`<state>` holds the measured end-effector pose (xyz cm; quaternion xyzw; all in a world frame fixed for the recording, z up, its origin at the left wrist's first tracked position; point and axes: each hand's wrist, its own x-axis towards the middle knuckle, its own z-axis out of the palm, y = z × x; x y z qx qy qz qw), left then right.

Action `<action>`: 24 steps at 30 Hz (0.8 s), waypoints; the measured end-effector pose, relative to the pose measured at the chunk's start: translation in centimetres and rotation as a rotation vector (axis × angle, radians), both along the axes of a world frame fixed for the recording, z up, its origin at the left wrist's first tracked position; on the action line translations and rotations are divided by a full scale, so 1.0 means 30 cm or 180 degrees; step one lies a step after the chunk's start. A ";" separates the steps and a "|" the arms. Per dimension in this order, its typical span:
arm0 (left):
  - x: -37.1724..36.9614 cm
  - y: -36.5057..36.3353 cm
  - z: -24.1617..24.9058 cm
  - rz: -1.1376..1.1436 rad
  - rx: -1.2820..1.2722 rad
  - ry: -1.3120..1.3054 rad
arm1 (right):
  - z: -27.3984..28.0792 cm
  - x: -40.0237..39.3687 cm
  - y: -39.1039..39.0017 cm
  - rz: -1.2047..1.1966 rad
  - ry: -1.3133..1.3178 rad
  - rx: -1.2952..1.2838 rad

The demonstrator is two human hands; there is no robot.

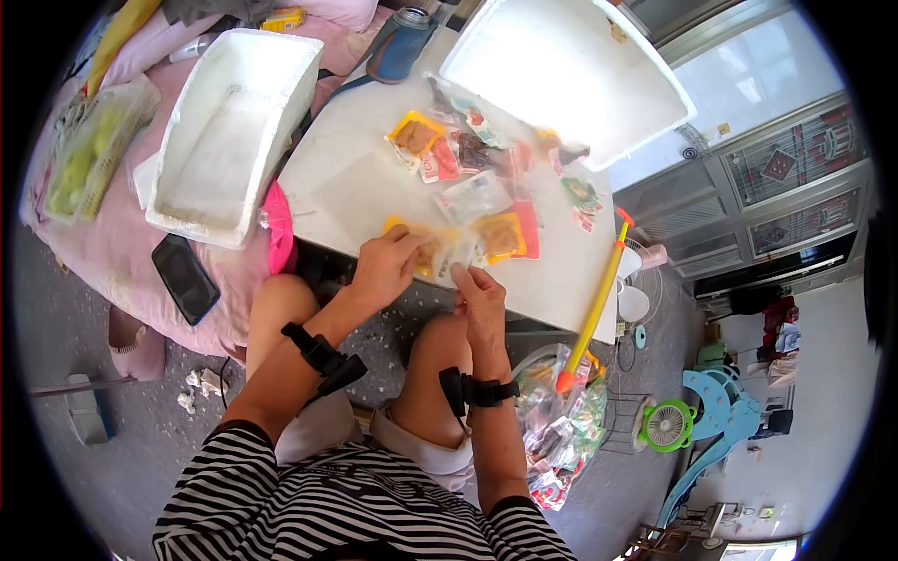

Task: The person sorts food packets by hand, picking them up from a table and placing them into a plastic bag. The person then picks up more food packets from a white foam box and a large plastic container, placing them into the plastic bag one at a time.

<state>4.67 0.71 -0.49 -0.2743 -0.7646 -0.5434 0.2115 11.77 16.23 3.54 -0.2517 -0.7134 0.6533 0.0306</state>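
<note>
Over the near edge of the white table (346,210), my left hand (385,266) pinches a small yellow snack packet (427,254). Close beside it, my right hand (482,297) has thumb and fingers together at the lower edge of a clear, whitish packet (456,252); where the two packets overlap is hard to make out. Just beyond my right hand lies another yellow snack packet (500,236) on a pink-red one. Farther up the table are a clear packet (474,196), a yellow-edged packet (414,136) with brown contents, and several red and green packets.
White foam boxes stand on the pink bed (234,140) and the table's far side (571,75). A blue bottle (400,47) is at the back. A phone (185,279) lies on the bed. A yellow stick (599,299) leans over a bag of packets (561,421) at right.
</note>
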 end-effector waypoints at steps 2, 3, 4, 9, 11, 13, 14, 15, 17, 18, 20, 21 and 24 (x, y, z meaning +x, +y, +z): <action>-0.002 -0.001 0.004 -0.0009 -0.0041 0.0017 | -0.010 -0.007 0.044 -0.0101 0.0057 -0.0174; 0.000 -0.003 0.009 -0.0008 -0.0140 0.0040 | -0.019 -0.013 0.062 0.0038 0.0197 -0.0335; 0.003 -0.009 0.016 -0.0007 -0.0244 0.0065 | -0.035 -0.018 0.062 -0.0084 0.0209 -0.0478; 0.017 -0.011 0.011 -0.0144 -0.0353 0.0143 | -0.112 -0.094 -0.075 -0.0383 0.0566 -0.1099; 0.028 -0.013 0.036 -0.0201 -0.0243 0.0107 | -0.139 -0.150 -0.121 -0.0039 0.0629 -0.1075; 0.008 -0.019 0.019 -0.0188 -0.0189 0.0074 | -0.129 -0.170 -0.125 0.0288 0.0711 -0.1163; -0.001 -0.022 0.012 -0.0161 -0.0159 0.0049 | -0.120 -0.173 -0.128 0.0458 0.0751 -0.1275; -0.004 -0.026 0.030 -0.0108 -0.0068 0.0034 | -0.099 -0.175 -0.139 0.0643 0.0785 -0.1389; -0.012 -0.033 0.030 -0.0033 -0.0124 -0.0099 | 0.025 -0.137 -0.100 0.0710 0.0253 -0.0525; -0.014 -0.038 0.026 0.0018 -0.0150 -0.0174 | 0.075 -0.119 -0.056 0.0755 -0.0015 -0.0089; -0.022 -0.037 0.015 0.0116 -0.0120 -0.0109 | 0.043 -0.124 0.074 0.0239 0.0134 0.1018; -0.024 -0.035 0.010 0.0150 -0.0112 -0.0076 | 0.009 -0.138 0.170 0.0087 0.0242 0.1978; -0.024 -0.031 0.004 0.0147 -0.0156 0.0014 | 0.000 -0.179 0.249 -0.0131 -0.0404 0.3666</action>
